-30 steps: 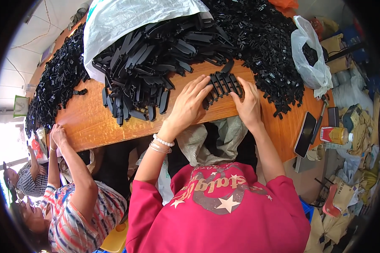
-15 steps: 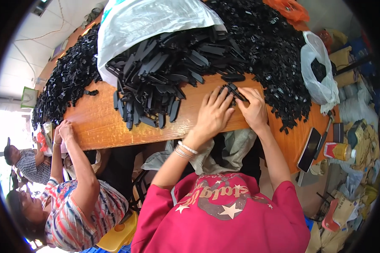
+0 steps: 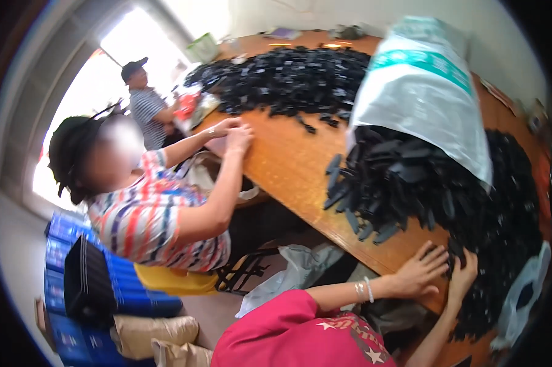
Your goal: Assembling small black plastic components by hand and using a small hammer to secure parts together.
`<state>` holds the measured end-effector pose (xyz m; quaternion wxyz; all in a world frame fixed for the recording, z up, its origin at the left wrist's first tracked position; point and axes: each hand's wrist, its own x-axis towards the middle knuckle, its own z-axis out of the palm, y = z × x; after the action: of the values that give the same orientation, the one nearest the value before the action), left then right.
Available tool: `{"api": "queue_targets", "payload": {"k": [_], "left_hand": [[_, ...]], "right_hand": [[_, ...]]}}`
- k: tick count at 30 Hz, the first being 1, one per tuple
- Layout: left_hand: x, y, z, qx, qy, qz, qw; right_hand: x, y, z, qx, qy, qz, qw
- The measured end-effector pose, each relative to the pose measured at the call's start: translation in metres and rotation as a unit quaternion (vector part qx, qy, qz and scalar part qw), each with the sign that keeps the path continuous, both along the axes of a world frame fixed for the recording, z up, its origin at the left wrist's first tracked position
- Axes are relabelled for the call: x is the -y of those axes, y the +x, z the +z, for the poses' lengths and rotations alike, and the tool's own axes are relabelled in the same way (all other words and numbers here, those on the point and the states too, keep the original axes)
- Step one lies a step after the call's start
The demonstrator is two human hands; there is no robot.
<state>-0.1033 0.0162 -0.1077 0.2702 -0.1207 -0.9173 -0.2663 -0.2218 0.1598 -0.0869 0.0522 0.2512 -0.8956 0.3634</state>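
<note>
Black plastic pieces lie between the fingers-spread left hand and curled right hand, whose grip is unclear; leftward, worktop stretches between heap and front edge

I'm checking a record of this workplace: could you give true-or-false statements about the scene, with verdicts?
1. The white bag lies on the table, black parts at its mouth. True.
2. The person's right wrist wears the beads. False: the beaded bracelet is on the left wrist.
3. The nearer co-worker wears stripes. True.
4. The left hand is a fist. False: the left hand has spread fingers.
5. The right hand is near the black parts. True.
6. That co-worker's seat is green. False: the seat is yellow.
</note>
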Motion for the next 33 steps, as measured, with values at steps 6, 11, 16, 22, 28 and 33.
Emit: {"api": "queue_targets", "payload": {"k": [6,11,16,22,28,33], "left_hand": [[-0.001,-0.001,-0.005,0.066,0.019,-0.019,0.997],[-0.003,-0.007,-0.013,0.042,0.008,-0.013,0.999],[-0.004,-0.007,-0.008,0.071,0.02,-0.016,0.997],[-0.003,-0.003,-0.011,0.058,0.022,-0.01,0.998],[-0.006,-0.005,-0.014,0.034,0.009,-0.003,0.999],[-0.007,-0.006,-0.015,0.04,0.013,-0.004,0.999]], "right_hand": [[0.0,-0.001,0.006,0.038,-0.005,0.011,0.999],[-0.021,-0.01,0.002,0.127,-0.14,0.0,0.982],[-0.039,-0.022,0.006,0.179,-0.187,-0.027,0.966],[-0.052,-0.03,0.021,0.001,-0.047,-0.017,0.999],[-0.018,-0.029,0.045,-0.009,0.197,0.083,0.977],[-0.013,-0.03,0.026,-0.051,0.138,0.084,0.986]]}}
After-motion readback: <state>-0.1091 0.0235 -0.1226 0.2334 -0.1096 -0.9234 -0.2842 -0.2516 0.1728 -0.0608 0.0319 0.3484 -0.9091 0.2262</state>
